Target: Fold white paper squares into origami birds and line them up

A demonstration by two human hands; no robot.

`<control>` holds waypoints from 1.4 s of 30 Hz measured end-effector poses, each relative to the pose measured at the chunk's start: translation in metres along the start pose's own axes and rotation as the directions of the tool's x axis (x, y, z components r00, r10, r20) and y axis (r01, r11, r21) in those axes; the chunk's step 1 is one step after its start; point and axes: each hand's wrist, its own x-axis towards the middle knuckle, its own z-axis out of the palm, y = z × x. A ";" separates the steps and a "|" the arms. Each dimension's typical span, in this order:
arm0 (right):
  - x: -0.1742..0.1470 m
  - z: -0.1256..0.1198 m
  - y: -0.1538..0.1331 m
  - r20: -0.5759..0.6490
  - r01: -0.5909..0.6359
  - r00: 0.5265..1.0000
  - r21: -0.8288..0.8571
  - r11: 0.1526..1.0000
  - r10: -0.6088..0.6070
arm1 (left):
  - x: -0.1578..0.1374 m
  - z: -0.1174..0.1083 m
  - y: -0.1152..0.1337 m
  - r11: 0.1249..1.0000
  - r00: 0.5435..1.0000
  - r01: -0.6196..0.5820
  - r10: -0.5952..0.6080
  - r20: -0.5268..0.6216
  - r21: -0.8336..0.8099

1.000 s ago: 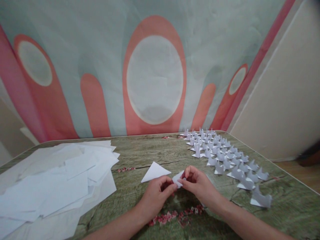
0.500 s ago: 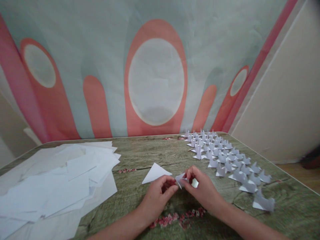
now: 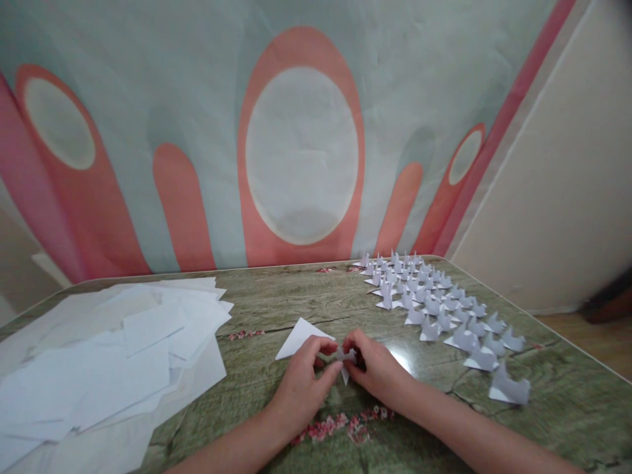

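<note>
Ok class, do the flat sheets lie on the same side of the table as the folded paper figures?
No, the flat sheets lie left on the table, the folded paper figures right.

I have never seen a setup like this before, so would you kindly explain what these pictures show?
There is no machine here: these are a person's own two bare hands. One camera, worn on the head, takes every picture, looking forward and down, so the left hand appears on the left.

The right hand holds a small folded paper piece. The left hand's fingers are right at it too, though whether they pinch it is hard to tell.

On the wood-patterned table, a white paper triangle lies just beyond the left hand. Loose white sheets are heaped on the left, and many small folded paper figures stand on the right. Behind hangs a printed backdrop.
</note>
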 end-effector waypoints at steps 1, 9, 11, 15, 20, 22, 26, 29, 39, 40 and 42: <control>0.000 -0.002 -0.002 0.014 0.002 1.000 -0.011 1.000 -0.002 | 0.000 0.001 -0.002 1.000 1.000 0.000 0.000 -0.007 -0.002; -0.009 -0.031 -0.005 0.175 -0.065 0.978 -0.272 0.960 0.116 | 0.001 0.002 -0.007 1.000 1.000 0.026 -0.026 -0.007 0.013; -0.007 -0.027 -0.008 0.156 -0.056 0.983 -0.257 0.965 0.099 | 0.002 0.002 -0.008 1.000 1.000 0.019 -0.019 -0.005 0.011; -0.001 -0.020 -0.012 0.107 -0.031 0.993 -0.217 0.976 0.055 | 0.002 0.002 -0.009 0.999 0.999 0.033 -0.033 -0.009 0.002; -0.005 -0.037 -0.009 0.191 -0.082 0.968 -0.372 0.925 0.162 | 0.001 0.003 -0.010 0.999 0.999 0.034 -0.035 -0.014 -0.008; -0.007 -0.041 -0.007 0.194 -0.071 0.968 -0.403 0.912 0.161 | 0.002 0.003 -0.011 1.000 0.999 0.030 -0.030 -0.015 -0.008; 0.000 -0.043 0.008 0.077 -0.138 0.979 -0.422 0.896 0.187 | 0.003 0.003 -0.012 1.000 1.000 0.022 -0.022 -0.007 -0.006; 0.013 -0.053 0.031 -0.052 -0.254 0.964 -0.457 0.852 0.260 | 0.002 0.003 -0.013 1.000 1.000 0.016 -0.016 -0.008 -0.011; 0.028 -0.064 0.074 -0.301 -0.446 0.894 -0.522 0.727 0.332 | -0.001 0.003 -0.013 1.000 1.000 0.015 -0.015 -0.010 0.000; 0.028 -0.062 0.074 -0.303 -0.444 0.895 -0.526 0.725 0.328 | -0.001 0.003 -0.012 1.000 1.000 0.015 -0.015 -0.007 0.003; 0.028 -0.060 0.073 -0.305 -0.438 0.897 -0.534 0.723 0.318 | 0.000 0.003 -0.011 1.000 1.000 0.017 -0.017 -0.002 0.008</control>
